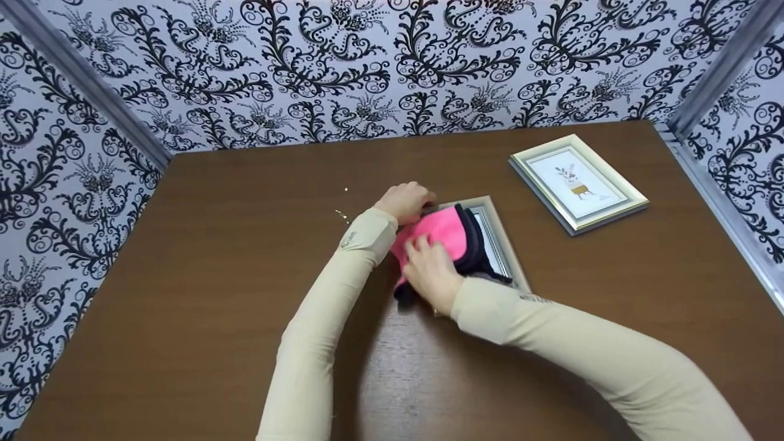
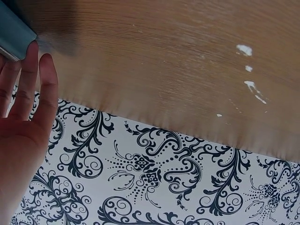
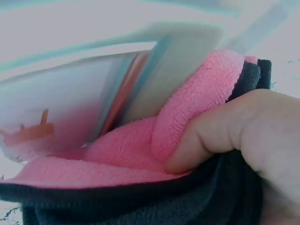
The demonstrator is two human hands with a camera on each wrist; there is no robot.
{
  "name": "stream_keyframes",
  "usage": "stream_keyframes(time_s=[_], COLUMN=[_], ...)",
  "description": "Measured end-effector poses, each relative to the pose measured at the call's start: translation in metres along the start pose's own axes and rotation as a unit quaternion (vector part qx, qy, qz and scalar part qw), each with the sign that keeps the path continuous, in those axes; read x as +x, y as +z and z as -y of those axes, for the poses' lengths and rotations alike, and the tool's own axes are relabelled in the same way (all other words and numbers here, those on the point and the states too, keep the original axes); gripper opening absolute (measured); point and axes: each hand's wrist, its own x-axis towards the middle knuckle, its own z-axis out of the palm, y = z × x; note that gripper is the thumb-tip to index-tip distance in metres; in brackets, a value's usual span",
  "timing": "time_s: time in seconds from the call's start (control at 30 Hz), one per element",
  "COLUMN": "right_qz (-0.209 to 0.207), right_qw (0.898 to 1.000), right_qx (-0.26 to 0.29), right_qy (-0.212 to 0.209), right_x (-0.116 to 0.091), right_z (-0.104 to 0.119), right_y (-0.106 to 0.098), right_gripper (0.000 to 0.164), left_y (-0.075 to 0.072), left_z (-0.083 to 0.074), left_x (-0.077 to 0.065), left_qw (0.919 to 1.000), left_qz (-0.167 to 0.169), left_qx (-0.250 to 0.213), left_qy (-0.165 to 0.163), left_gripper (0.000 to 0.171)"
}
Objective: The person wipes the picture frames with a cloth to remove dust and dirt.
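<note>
A picture frame (image 1: 508,254) with a pale border lies on the table, mostly covered by a pink cloth (image 1: 446,228) with dark edging and a dark underside. My left hand (image 1: 405,202) grips the frame at its far left corner; in the left wrist view the fingers (image 2: 29,77) bend against the frame's edge (image 2: 16,30), with the thumb out of sight. My right hand (image 1: 430,269) holds the folded cloth over the picture. Up close in the right wrist view, a digit (image 3: 201,136) presses into the fluffy pink cloth (image 3: 136,140), beside the glazed picture (image 3: 51,112).
A second picture frame (image 1: 579,184), light gold with a plant drawing, lies at the back right of the brown table (image 1: 245,257). Small white marks (image 2: 248,68) dot the tabletop left of my left hand. Patterned walls (image 1: 367,73) stand behind and at both sides.
</note>
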Motion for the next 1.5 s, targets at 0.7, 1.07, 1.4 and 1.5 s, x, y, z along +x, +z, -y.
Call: stream_keyframes(time_s=[0.7,1.07,1.4,1.5], right_qz=[-0.087,-0.146,-0.125,-0.125], right_qw=[0.985,0.953,0.953,0.957], right_qx=[-0.049,0.17,0.247,0.243], right_qy=[-0.142,-0.205,-0.121,-0.1], right_x=[-0.082,-0.089,-0.037,-0.015], right_z=[0.013,-0.041,-0.072,-0.082], right_y=[-0.002,0.021,0.039,0.038], right_gripper=[0.034,0.034,0.051,0.048], left_y=[0.0,0.005,0.006,0.018], left_z=[0.003,-0.034,-0.096,-0.119], left_x=[-0.01,-0.066,-0.163,-0.167], left_qw=[0.9996,0.9851,0.9708,0.9503], left_qz=[-0.004,-0.123,-0.142,-0.16], left_qx=[-0.001,0.117,0.183,0.24], left_qy=[-0.028,-0.028,0.06,0.118], left_gripper=[0.004,0.019,0.024,0.018])
